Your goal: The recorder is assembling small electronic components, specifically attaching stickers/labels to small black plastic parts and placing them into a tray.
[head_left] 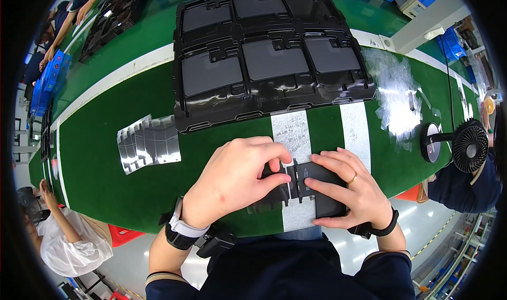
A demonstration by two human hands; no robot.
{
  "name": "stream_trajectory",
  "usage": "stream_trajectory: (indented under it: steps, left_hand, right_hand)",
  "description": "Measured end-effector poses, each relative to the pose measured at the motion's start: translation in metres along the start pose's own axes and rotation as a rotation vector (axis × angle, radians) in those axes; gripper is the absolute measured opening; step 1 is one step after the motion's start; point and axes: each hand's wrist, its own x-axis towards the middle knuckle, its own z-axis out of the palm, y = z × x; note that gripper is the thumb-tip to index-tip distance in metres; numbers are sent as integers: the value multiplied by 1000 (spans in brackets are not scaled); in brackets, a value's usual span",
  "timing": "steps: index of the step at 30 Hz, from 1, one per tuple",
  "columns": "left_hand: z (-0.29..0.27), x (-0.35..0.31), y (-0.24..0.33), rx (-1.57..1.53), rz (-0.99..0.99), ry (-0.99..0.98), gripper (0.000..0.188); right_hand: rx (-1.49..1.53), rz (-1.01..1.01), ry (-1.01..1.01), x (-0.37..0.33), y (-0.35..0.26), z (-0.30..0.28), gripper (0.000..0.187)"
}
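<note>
A flat dark rectangular panel [330,207] lies near the table's front edge, partly across a pale tape strip. My right hand [351,189] rests over it with fingers spread, its index fingertip on the panel's left part. At the panel's left edge is a narrow black strip with small tabs [297,181]. My left hand [237,176] bends thumb and index finger together beside that strip; what they pinch is too small to make out. Under this hand a dark, glossy film-like piece [272,202] shows, mostly hidden.
A large black moulded tray [211,102] with grey panels in its pockets stands beyond my hands. Left lie glossy film sheets [150,144]; right, a heap of clear films [398,96] and a small black fan [467,144]. Other people sit at both sides.
</note>
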Motion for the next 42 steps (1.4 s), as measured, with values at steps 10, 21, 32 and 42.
stream_trajectory:
  steps: [10, 21, 32, 42]
  left_hand:
    - [-11, 0, 14, -351, 108, -186, 10]
    - [-1, 2, -12, -584, 25, 462, 21]
    - [-5, 9, -17, -456, 14, 564, 18]
    - [-6, 6, -10, -413, 94, 564, 18]
  right_hand:
    - [104, 11, 266, 13, -1, -18, 64]
    - [272, -23, 516, 85, 4, 11, 62]
    - [1011, 308, 351, 84, 29, 7, 22]
    - [1117, 127, 465, 82, 24, 7, 15]
